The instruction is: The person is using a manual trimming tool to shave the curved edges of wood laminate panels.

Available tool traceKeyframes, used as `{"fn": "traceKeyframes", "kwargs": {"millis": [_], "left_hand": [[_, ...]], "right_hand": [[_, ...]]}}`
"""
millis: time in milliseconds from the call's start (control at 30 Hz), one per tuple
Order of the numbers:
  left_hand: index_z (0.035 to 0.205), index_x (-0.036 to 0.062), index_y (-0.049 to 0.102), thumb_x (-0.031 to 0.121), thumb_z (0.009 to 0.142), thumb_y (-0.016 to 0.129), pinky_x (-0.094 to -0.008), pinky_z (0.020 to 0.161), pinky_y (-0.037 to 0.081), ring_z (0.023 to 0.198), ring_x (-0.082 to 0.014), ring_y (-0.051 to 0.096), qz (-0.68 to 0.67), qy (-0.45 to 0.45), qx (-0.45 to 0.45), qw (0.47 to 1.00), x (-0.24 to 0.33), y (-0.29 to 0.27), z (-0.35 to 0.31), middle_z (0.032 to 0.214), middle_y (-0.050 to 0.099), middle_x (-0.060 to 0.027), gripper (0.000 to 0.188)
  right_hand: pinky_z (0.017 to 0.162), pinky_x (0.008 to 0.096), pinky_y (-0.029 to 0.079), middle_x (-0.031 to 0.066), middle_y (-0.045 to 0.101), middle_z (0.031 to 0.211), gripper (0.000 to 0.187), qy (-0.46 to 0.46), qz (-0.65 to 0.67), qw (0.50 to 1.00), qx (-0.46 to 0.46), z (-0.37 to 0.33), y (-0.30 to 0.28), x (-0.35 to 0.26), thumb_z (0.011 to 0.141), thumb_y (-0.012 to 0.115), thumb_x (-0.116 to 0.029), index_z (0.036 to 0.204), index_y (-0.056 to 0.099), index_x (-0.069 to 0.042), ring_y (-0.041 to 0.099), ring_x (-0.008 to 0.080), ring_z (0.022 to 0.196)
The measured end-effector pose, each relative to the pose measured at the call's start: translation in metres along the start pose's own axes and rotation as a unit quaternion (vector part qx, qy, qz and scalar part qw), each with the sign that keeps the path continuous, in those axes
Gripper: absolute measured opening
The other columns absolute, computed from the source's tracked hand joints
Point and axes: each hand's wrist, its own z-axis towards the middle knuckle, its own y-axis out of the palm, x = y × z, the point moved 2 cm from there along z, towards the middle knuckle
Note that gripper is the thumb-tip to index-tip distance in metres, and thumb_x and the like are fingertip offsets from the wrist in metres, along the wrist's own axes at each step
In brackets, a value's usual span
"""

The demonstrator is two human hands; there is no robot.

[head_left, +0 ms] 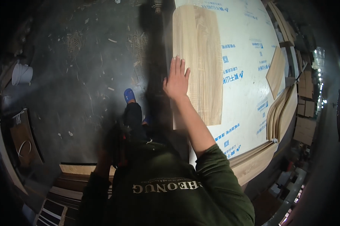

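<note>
My right hand (176, 80) lies flat near the left edge of a long wood-grain board (204, 71), its fingers stretched out and close together. The board has rounded far corners and a straight near end. It rests on a large white sheet (241, 101) with blue print. My left hand (109, 152) hangs low beside my body in deep shadow. Its fingers cannot be made out. A dark object with a bit of red (122, 148) is right by it, too dim to name, and whether the hand holds it is unclear.
Curved wooden panels (286, 111) and a loose pointed board (276, 71) lie along the sheet's right side. More boards (252, 164) are stacked at its near end. On the dark floor (83, 86) are scraps, a white bucket (22, 74) and a leaning brown panel (25, 139).
</note>
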Motion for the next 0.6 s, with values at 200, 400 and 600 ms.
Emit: {"fn": "traceKeyframes", "kwargs": {"millis": [200,400,600], "left_hand": [[0.117,0.0025,0.06,0.021,0.096,0.051,-0.0337,0.089,0.05,0.097,-0.0208,0.062,0.344,0.122,-0.182,0.913,-0.024,0.004,-0.002,0.105,0.065,-0.0085,0.029],[0.116,0.0025,0.06,0.018,0.094,0.052,-0.0347,0.089,0.049,0.099,-0.0242,0.061,0.665,0.363,-0.181,0.627,0.031,0.065,-0.014,0.108,0.064,-0.0125,0.028],[0.118,0.0026,0.058,0.021,0.095,0.052,-0.0349,0.089,0.049,0.1,-0.0252,0.061,0.686,0.374,-0.129,0.611,0.063,0.082,-0.002,0.108,0.063,-0.0141,0.03]], "right_hand": [[0.114,0.0567,0.02,0.0188,0.02,0.156,0.071,0.032,-0.011,0.999,0.014,0.034,0.007,0.007,0.084,0.049,-0.008,0.149,0.02,0.001,0.017,0.0378,0.144],[0.114,0.0567,0.019,0.0185,0.022,0.155,0.071,-0.003,0.049,0.999,-0.014,-0.037,-0.002,0.026,0.083,0.048,-0.004,0.149,0.022,-0.001,0.018,0.0389,0.144],[0.114,0.0558,0.02,0.0209,0.023,0.154,0.072,0.036,0.031,0.999,-0.019,-0.046,-0.018,0.02,0.084,0.056,-0.014,0.147,0.024,0.0,0.02,0.0398,0.143]]}}
